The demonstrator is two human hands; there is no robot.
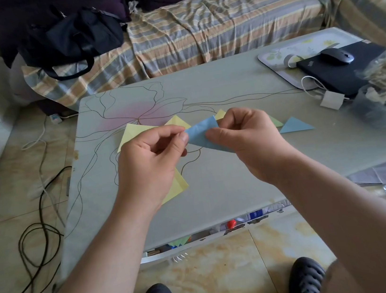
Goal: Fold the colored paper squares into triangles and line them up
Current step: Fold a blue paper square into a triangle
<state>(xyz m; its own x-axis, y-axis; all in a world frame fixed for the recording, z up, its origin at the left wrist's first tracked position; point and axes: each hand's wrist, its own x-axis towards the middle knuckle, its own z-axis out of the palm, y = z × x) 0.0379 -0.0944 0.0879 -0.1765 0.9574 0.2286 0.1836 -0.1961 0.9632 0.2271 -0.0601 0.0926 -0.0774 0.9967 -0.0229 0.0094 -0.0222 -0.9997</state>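
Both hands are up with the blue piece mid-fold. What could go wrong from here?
1. The blue paper is pinched in the air between the left hand and right hand, not pressed on the table, so its edges may slip and the crease come out crooked.
2. The yellow sheets lie under the left wrist; lowering it could drag them.
3. The finished blue triangle and green triangle sit by the right hand and could be nudged out of line.
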